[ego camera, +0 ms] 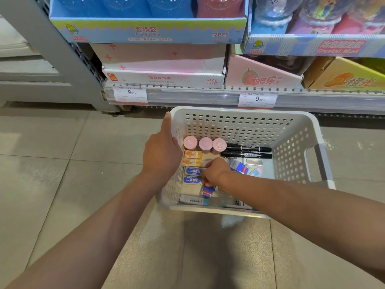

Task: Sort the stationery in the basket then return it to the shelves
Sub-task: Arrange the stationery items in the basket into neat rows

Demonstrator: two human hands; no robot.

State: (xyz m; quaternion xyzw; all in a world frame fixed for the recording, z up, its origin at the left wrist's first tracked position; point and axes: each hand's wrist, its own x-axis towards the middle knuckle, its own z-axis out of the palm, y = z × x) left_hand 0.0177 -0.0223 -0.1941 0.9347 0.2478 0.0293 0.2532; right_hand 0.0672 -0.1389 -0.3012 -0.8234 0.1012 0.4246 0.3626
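A white perforated basket (239,124) sits on the tiled floor in front of the shelf. My left hand (161,152) grips its left rim, thumb along the top edge. My right hand (214,172) reaches inside and pinches a blue eraser box (208,191) beside two blue-labelled erasers (192,176). Along the left wall lie two orange eraser boxes (192,158). Three pink round containers (205,143) stand at the back, with two black markers (249,152) to their right. More erasers (241,165) lie loose at the right.
The shelf edge (208,97) with 9.90 price tags runs just behind the basket. Above it stand pink and blue display boxes (162,65) of slime. A grey shelf upright (62,59) stands at the left. Tiled floor spreads to the left and in front.
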